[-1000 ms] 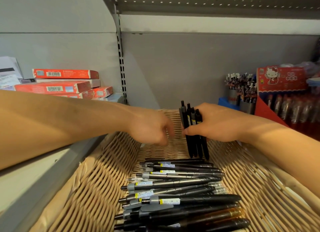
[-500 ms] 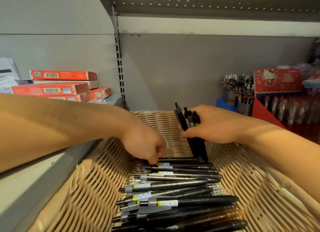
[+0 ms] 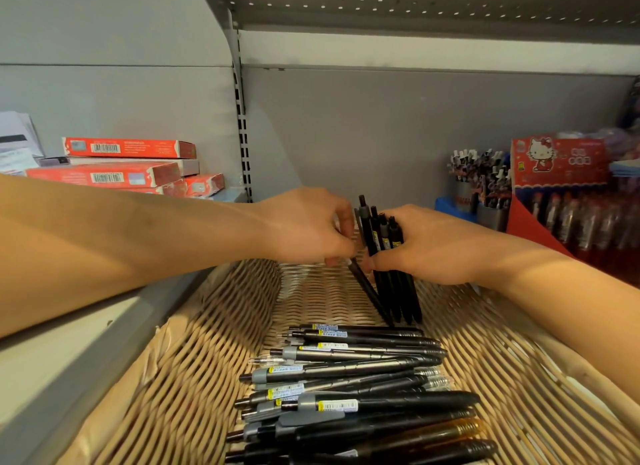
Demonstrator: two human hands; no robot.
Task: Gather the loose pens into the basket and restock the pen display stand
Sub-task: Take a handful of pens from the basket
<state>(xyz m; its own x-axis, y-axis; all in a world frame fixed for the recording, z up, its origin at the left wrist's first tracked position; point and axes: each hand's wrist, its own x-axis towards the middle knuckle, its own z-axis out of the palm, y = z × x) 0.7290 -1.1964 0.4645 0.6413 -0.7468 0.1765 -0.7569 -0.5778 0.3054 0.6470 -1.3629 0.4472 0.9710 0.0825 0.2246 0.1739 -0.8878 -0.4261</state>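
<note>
Right hand clamps upright black plastic pens; left hand seemingly pinches another black pen, which could slip into the woven wicker basket

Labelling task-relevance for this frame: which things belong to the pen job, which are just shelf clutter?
In the job:
- wicker basket
- loose pens lying in it
- upright bundle of black pens, gripped by the right hand
- single black pen, pinched by the left hand

Lying about:
- red boxes
- Hello Kitty display box
- grey pen cups
</note>
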